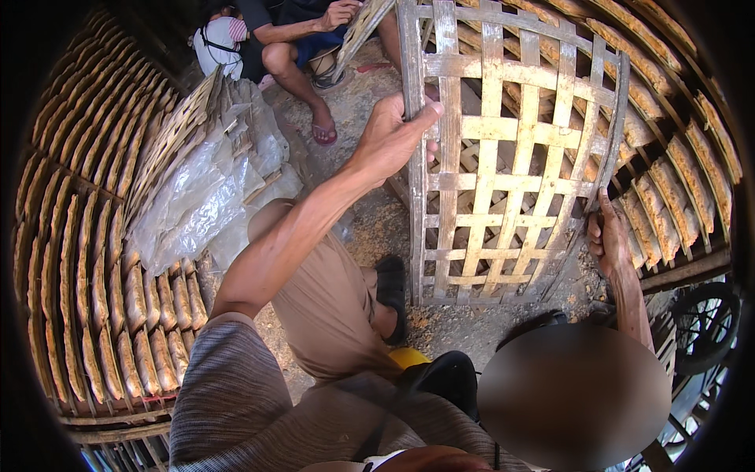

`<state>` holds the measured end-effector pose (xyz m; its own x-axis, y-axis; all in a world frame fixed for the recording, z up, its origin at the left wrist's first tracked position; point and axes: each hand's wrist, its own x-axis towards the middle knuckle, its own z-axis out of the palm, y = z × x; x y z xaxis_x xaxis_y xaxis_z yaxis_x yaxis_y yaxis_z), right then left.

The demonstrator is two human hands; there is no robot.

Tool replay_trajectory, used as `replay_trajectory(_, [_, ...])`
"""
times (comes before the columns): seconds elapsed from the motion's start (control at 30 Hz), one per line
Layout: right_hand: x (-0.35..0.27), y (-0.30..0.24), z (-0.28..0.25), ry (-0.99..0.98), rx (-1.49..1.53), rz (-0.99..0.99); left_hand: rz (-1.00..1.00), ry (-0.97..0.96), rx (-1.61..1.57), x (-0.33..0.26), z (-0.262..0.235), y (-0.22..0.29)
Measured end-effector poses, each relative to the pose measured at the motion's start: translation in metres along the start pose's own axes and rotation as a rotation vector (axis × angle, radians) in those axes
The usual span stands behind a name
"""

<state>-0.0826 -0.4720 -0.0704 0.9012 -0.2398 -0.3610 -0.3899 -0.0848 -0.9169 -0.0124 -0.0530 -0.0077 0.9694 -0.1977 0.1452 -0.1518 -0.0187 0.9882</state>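
Observation:
A woven bamboo rack point(493, 130) with a greyish wooden frame stands tilted up in front of me, its open lattice facing me. My left hand point(397, 134) is closed round the frame's left side, with the thumb on the near face. At the lower right edge is my right hand point(611, 236). Its fingers are curled at the frame and the index finger lies up along it. A blurred oval patch hides the area below the right forearm.
Racks of brown-topped slabs point(98, 291) line the left, with similar rows point(664, 197) at right. Plastic sheeting point(212, 185) covers stacked woven panels. A co-worker's hand point(340, 13) grips another panel at the top. A black wheel point(705, 326) stands at lower right. Crumbs litter the floor.

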Motion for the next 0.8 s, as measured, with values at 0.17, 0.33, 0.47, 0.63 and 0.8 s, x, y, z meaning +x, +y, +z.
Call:
replay_trajectory(0.17, [0.002,-0.002,0.008,0.024,0.002,0.022,0.043,0.039,-0.085,0.002,0.000,-0.008])
replay_trajectory(0.33, [0.024,0.013,-0.009,0.102,-0.312,-0.271,0.144,-0.047,0.015,0.006,-0.001,-0.004])
replay_trajectory(0.47, [0.044,0.005,-0.056,0.106,-0.819,-0.609,0.220,-0.010,0.200,0.005,0.020,0.007])
replay_trajectory(0.63, [-0.019,-0.072,0.009,0.028,-0.945,-0.799,0.218,0.053,0.168,0.019,0.033,-0.003])
replay_trajectory(0.8, [-0.052,-0.087,0.069,-0.166,-0.847,-1.077,0.233,-0.028,-0.107,0.020,0.050,0.016])
